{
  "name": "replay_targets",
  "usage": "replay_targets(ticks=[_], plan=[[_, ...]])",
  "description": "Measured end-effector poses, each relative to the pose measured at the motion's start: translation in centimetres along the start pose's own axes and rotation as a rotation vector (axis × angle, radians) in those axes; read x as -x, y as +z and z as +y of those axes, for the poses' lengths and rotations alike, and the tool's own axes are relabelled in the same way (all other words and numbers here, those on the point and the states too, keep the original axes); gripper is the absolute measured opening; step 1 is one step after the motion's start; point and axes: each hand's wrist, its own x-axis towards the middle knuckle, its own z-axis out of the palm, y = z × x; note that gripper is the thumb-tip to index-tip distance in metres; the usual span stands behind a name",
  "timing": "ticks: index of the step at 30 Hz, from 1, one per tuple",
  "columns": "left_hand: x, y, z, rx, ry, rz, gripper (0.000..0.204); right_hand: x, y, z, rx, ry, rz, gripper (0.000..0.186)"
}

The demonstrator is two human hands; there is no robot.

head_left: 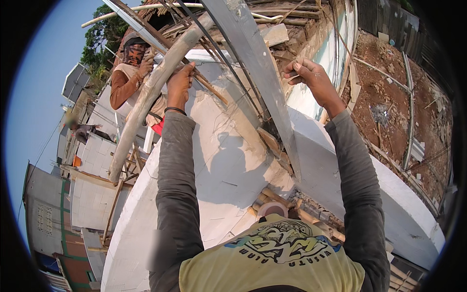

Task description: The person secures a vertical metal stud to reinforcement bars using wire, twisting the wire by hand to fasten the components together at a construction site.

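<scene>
My left hand (180, 86) is raised beside a long, worn wooden pole (154, 92), its fingers curled and thumb pointing up. What lies inside that grip is hidden. A thin brown stick (210, 87) shows just to its right; whether the hand touches it I cannot tell. On the other side of a tall grey beam (260, 70), my right hand (314, 80) is held up with thumb and fingers brought together; anything pinched there is too small to name. Dark steel rods (238, 63) rise between the hands, close along the beam.
A person in brown sleeves (124, 87) works at the left behind the pole, hands raised. Another person (85, 131) is farther off. White wall panels (214, 190) lie below me, with bamboo poles (311, 219) at their foot. Brown soil (384, 107) spreads at right.
</scene>
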Motion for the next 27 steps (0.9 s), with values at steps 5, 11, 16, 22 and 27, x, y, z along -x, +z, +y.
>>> replay_targets(ticks=[5, 11, 16, 22, 27], plan=[[0.3, 1.6, -0.2, -0.085, 0.095, 0.12, 0.018, -0.2, -0.3, 2.1, -0.026, 0.011, 0.007, 0.037], [0.2, 1.4, -0.3, 0.076, 0.095, 0.039, 0.018, -0.4, -0.1, 3.4, -0.021, 0.037, 0.025, 0.032], [-1.9, -1.4, -1.3, 0.401, -0.071, -0.342, 0.021, -1.2, 0.3, 3.7, -0.043, 0.061, 0.066, 0.029], [-2.9, -1.7, -1.9, 0.592, -0.103, -0.513, 0.023, -2.1, 0.9, 3.8, -0.141, 0.087, 0.15, 0.026], [-0.6, 1.2, -0.1, 0.03, 0.188, -0.096, 0.028, -2.0, 1.2, 3.3, -0.174, 0.086, 0.2, 0.025]])
